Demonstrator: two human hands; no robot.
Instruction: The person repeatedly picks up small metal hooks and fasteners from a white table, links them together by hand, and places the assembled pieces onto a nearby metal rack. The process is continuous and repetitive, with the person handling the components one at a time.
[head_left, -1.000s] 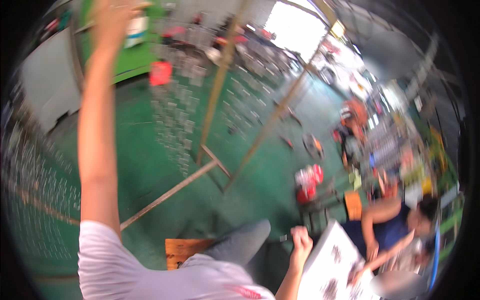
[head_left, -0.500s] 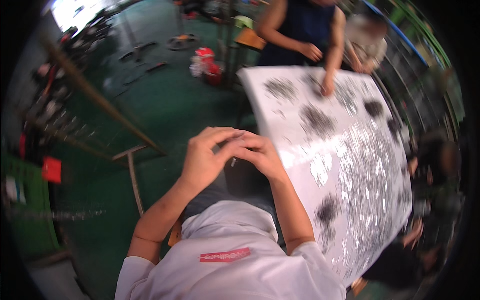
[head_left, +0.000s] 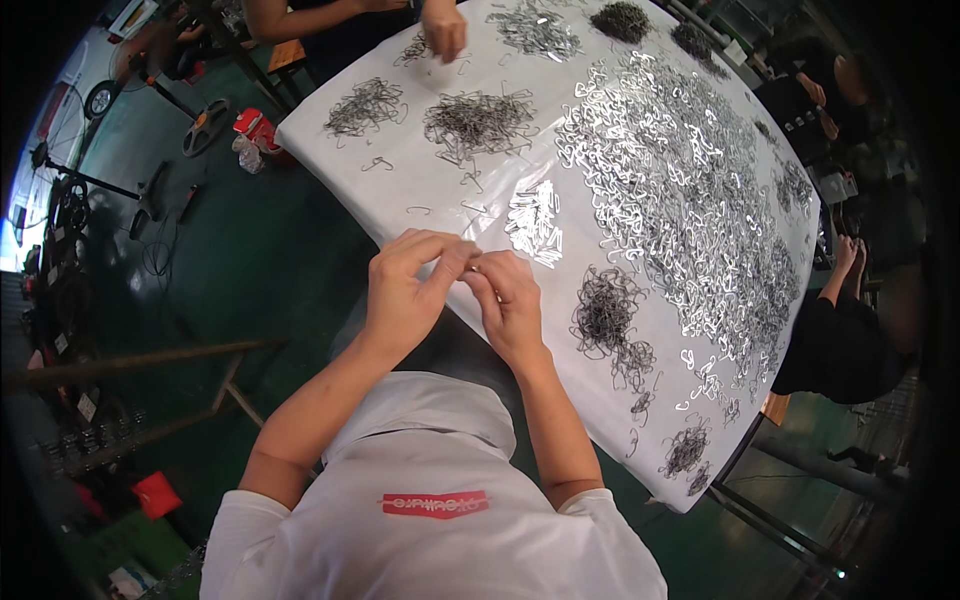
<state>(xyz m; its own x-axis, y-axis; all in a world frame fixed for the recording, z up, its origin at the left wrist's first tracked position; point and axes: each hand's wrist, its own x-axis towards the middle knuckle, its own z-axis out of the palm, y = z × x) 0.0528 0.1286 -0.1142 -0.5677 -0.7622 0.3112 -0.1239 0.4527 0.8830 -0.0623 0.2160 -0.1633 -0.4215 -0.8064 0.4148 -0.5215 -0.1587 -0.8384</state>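
My left hand [head_left: 405,292] and my right hand [head_left: 516,312] meet at the near edge of a white-covered table [head_left: 385,195]. Both are closed, thumbs and fingertips pinched together around something too small and covered to make out. Just beyond my right hand lies a neat pile of shiny, slim metal pieces [head_left: 535,222]. A dark heap of bent wire hooks [head_left: 605,312] sits to the right of it. Farther right spreads a large mass of silvery S-shaped hooks [head_left: 680,190].
More dark hook piles [head_left: 480,122] dot the far side, where a co-worker's hand [head_left: 445,32] reaches over the table. Other people stand along the right edge. A metal frame [head_left: 150,362] and a red container [head_left: 255,128] are on the left, over green floor.
The view has turned, so the table now fills more of the middle and the blur is gone. My hands stay together, with the right fingers curled in more.
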